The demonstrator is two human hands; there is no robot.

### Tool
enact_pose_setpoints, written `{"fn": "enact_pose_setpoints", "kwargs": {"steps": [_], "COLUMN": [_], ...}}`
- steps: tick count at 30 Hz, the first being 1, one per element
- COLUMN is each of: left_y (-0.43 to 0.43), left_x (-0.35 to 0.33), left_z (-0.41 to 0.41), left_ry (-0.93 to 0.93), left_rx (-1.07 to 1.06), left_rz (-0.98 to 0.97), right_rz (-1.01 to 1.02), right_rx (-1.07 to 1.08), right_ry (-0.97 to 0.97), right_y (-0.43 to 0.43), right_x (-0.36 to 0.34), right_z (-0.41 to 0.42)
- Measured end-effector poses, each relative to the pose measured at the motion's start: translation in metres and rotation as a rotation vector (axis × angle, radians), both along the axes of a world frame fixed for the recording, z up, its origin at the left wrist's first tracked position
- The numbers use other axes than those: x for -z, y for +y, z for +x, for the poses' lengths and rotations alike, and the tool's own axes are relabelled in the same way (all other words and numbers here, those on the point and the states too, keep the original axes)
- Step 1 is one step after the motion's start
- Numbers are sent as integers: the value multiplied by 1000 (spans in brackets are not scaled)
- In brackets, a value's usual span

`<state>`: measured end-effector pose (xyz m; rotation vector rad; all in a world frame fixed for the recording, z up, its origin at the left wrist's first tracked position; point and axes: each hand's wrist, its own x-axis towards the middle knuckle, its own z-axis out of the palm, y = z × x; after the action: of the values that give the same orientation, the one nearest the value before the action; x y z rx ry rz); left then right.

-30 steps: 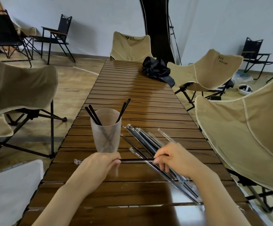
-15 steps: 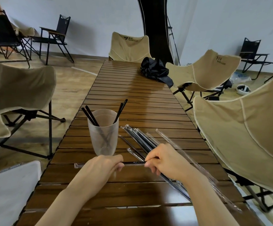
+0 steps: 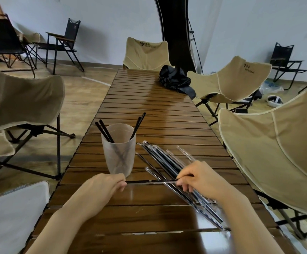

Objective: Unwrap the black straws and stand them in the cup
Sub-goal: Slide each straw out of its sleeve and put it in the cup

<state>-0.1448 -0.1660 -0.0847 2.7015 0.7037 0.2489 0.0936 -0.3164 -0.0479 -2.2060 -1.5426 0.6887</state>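
Note:
A frosted plastic cup [image 3: 118, 158] stands on the slatted wooden table [image 3: 149, 110] with several black straws [image 3: 105, 132] leaning in it. Right of the cup lies a pile of wrapped black straws [image 3: 167, 158] in clear sleeves. My left hand [image 3: 101, 191] and my right hand [image 3: 198, 177] hold one black straw [image 3: 149, 182] level between them, just in front of the cup. The left hand pinches its left end, and the right hand pinches its right end over the pile. A clear sleeve still covers part of this straw near the right hand.
Beige folding camp chairs stand on both sides, one close at the right [image 3: 277, 153] and one at the left [image 3: 20, 99]. A black bag [image 3: 174, 78] lies at the table's far end. A white surface [image 3: 11, 213] sits at the lower left.
The held straw's left end, which stuck out past my left hand, is now inside its grip. My right hand has moved slightly right. The loose clear sleeve lifted at the right has dropped back.

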Motion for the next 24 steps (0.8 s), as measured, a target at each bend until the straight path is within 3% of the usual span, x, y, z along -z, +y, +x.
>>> {"fn": "enact_pose_setpoints", "kwargs": {"steps": [24], "left_y": [-8], "left_x": [15], "left_z": [12], "left_ry": [57], "left_rx": [102], "left_rz": [78], "right_rz": [-14], "right_rx": [-52], "right_ry": [-52], "right_y": [1], "right_x": [7], "right_z": [-11]}}
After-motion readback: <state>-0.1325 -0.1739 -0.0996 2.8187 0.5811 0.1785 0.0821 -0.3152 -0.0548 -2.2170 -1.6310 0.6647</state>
